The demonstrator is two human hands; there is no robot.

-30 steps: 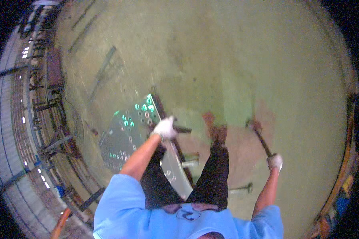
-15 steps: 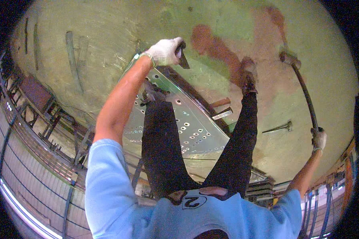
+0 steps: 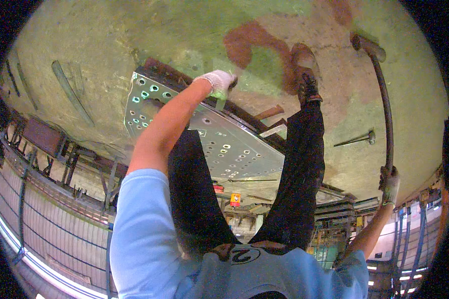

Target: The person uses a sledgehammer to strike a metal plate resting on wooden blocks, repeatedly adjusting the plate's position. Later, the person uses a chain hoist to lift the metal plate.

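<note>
My left hand (image 3: 217, 82), in a white knit glove, is closed on a flat metal piece (image 3: 221, 103), blurred and partly hidden. It is above the dark steel bar (image 3: 172, 74) along the far edge of a perforated metal plate (image 3: 217, 133). My gloved right hand (image 3: 390, 184) grips the end of the long handle of a sledgehammer (image 3: 382, 94). The sledgehammer's head (image 3: 368, 46) is out at the far right, over the floor. My left forearm and leg hide part of the plate.
A rusty metal piece (image 3: 269, 111) and a pale angled piece (image 3: 273, 128) lie by the bar. A small hammer (image 3: 356, 139) rests on the floor to the right. My right shoe (image 3: 306, 70) stands on the floor. Metal strips (image 3: 71, 89) lie at left.
My left hand has shifted slightly right and down, along the bar. The sledgehammer's head sits farther up in view, and my right hand slightly lower. The whole view has shifted too.
</note>
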